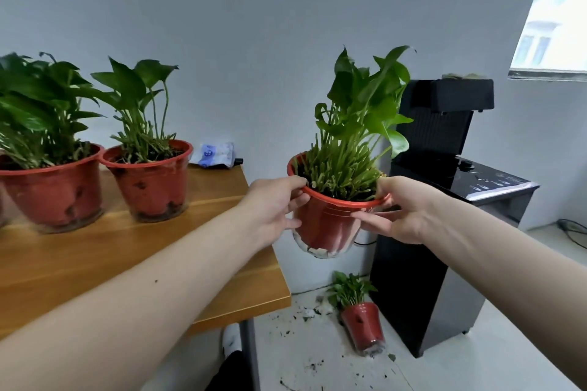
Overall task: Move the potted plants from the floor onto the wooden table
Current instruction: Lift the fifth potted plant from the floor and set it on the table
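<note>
I hold a red-potted green plant [327, 225] in the air, just past the right end of the wooden table [133, 251]. My left hand [274, 203] grips its rim on the left, thumb over the edge. My right hand [400, 209] grips the rim on the right, fingers across the pot's front. Two potted plants stand on the table: one at the far left [50, 184] and one beside it [151, 178]. A smaller potted plant [362, 324] stands on the floor below, against the dark cabinet.
A tall black water dispenser [444, 232] stands right of the held pot. A blue-white packet [216, 154] lies at the table's back right corner. Soil crumbs are scattered on the white floor [305, 355]. A window [559, 16] is at the upper right.
</note>
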Action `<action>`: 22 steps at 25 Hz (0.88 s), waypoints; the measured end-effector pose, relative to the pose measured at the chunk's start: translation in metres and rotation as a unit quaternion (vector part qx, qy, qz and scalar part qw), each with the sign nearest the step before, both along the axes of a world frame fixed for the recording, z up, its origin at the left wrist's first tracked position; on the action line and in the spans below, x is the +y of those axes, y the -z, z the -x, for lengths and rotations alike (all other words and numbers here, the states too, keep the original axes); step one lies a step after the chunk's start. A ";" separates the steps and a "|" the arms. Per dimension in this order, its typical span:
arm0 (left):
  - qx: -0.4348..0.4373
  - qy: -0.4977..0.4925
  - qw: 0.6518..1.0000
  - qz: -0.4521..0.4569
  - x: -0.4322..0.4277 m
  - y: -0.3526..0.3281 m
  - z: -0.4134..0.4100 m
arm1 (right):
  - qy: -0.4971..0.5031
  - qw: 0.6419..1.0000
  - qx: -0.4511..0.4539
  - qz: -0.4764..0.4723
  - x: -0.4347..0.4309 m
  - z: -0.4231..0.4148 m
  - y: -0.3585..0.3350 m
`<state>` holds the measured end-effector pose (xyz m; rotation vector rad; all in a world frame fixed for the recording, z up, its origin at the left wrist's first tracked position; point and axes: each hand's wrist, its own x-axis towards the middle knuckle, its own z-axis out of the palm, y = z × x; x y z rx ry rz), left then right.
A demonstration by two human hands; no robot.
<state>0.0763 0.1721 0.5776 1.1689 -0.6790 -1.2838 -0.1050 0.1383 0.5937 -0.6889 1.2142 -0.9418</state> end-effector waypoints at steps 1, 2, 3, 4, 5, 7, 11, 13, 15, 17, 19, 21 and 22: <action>0.003 -0.003 1.000 0.005 0.005 -0.008 -0.004 | -0.010 1.000 -0.001 0.005 0.002 -0.004 -0.006; 0.006 -0.005 1.000 0.009 0.009 -0.013 -0.008 | -0.020 1.000 0.000 0.009 0.004 -0.007 -0.010; 0.009 -0.009 1.000 0.011 0.014 -0.017 -0.011 | -0.030 0.999 0.002 0.013 0.006 -0.011 -0.014; 0.014 -0.017 1.000 0.013 0.018 -0.021 -0.015 | -0.039 0.999 0.005 0.018 0.008 -0.016 -0.018; 0.018 -0.028 0.999 0.014 0.022 -0.023 -0.019 | -0.047 0.999 0.008 0.022 0.011 -0.021 -0.021; 0.028 -0.052 0.998 0.017 0.030 -0.027 -0.025 | -0.062 0.997 0.012 0.034 0.015 -0.030 -0.026; 0.026 -0.077 0.997 0.018 0.046 -0.031 -0.043 | -0.095 0.994 0.013 0.046 0.024 -0.048 -0.032; 0.020 -0.092 0.995 0.020 0.053 -0.032 -0.054 | -0.113 0.992 0.015 0.047 0.026 -0.058 -0.033; 0.015 -0.112 0.993 0.018 0.060 -0.032 -0.064 | -0.132 0.990 0.018 0.049 0.027 -0.070 -0.034; 0.013 -0.134 0.991 0.014 0.067 -0.033 -0.073 | -0.147 0.987 0.022 0.054 0.028 -0.083 -0.035; 0.012 -0.157 0.988 0.009 0.075 -0.033 -0.087 | -0.171 0.984 0.026 0.053 0.028 -0.101 -0.035; 0.011 -0.172 0.985 -0.001 0.083 -0.032 -0.101 | -0.196 0.979 0.031 0.053 0.030 -0.116 -0.033; 0.010 -0.185 0.983 -0.003 0.088 -0.031 -0.109 | -0.212 0.976 0.031 0.049 0.032 -0.126 -0.033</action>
